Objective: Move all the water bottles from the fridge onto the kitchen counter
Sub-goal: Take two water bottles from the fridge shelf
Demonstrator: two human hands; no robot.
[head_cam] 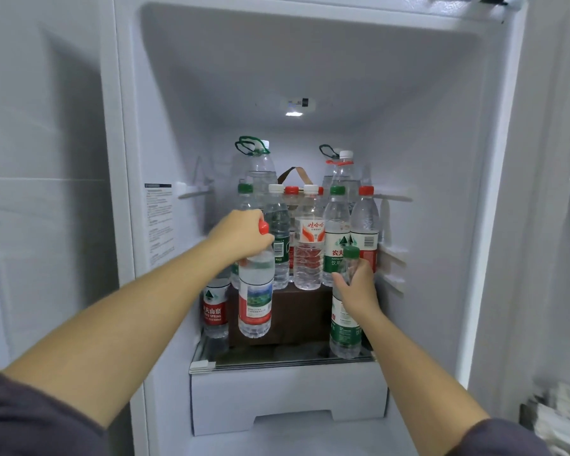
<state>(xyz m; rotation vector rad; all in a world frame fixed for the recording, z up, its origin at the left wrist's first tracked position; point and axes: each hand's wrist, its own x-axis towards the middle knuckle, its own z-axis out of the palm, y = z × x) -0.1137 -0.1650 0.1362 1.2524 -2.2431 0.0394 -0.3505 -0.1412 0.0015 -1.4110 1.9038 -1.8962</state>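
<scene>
**Two bottles gripped, most left inside**

My left hand (pixel 242 236) is curled tight round the neck of a red-cap bottle (pixel 255 297), with the cap poking out beside my thumb. The bottle hangs upright under my fist, in front of the brown box (pixel 297 319). Its base looks just clear of the glass shelf (pixel 277 358), though I can't be sure. My right hand (pixel 356 287) is wrapped round the shoulder of a green-cap bottle (pixel 344 329) at the shelf's front right. That bottle is near upright with a slight lean, and its cap shows above my fingers. Both hands are closed on their bottles, with no finger free.

Both bottles have their long axis vertical and sit at the front of the fridge (pixel 165 126), nearer to me than anything else in it. I judge the next move to be a straight pull toward me, each hand on its own side. The table is out of view, so I can't tell which way to turn.

Just beyond my knuckles a row of bottles (pixel 306 255) stands packed together on top of the box. My left hand is close to its left end, so a careless lift could knock one over. A red-label bottle (pixel 215 311) stands on the shelf left of the box, just beside the one I hold. Big bottles (pixel 260 169) with carry loops stand at the back. I judge the job to be barely begun.
</scene>
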